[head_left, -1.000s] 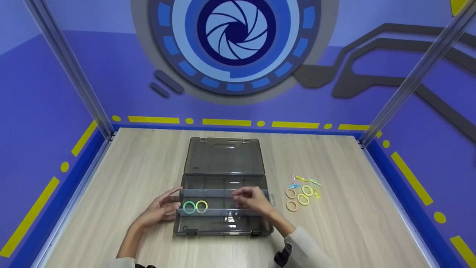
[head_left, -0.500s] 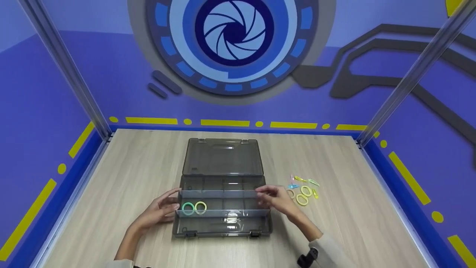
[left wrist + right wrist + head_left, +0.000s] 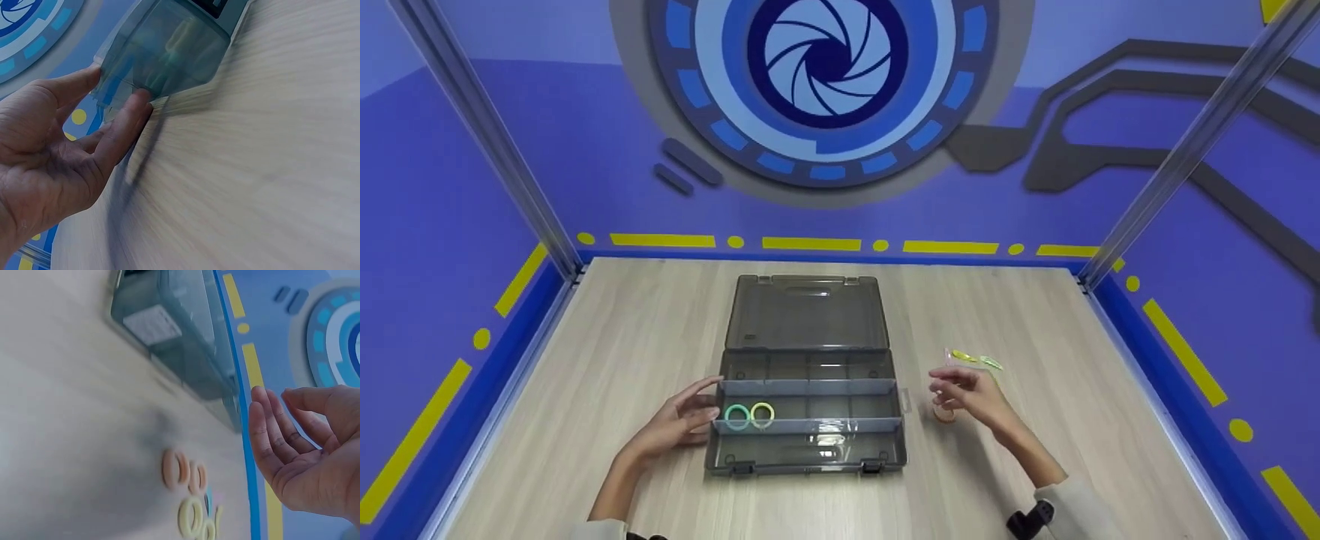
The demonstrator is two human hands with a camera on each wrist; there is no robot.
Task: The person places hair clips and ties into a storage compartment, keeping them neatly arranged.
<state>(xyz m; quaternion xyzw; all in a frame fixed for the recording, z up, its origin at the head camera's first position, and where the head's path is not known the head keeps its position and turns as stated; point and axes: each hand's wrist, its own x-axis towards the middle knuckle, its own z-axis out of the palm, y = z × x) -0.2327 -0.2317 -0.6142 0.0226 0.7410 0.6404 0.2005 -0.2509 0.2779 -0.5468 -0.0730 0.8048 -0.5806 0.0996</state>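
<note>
Blue walls [image 3: 442, 195] enclose the worktop [image 3: 652, 307]. Left hand [image 3: 671, 427], fingers spread, touches the open box [image 3: 772, 452], where two rings [image 3: 750, 417] lie in the middle row [image 3: 832, 407]; right hand [image 3: 976, 397], grip apparently loosely apart, hovers over loose rings [image 3: 167, 469] and clips [image 3: 991, 363].

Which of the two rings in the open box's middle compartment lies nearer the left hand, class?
The green ring: it lies on the left, on the side of the left hand; the yellow ring lies to its right.

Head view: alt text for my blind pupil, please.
A person's left hand touches an open, see-through box whose middle row holds a green ring and a yellow ring. The right hand hovers near clips and a partly hidden peach ring.
</note>
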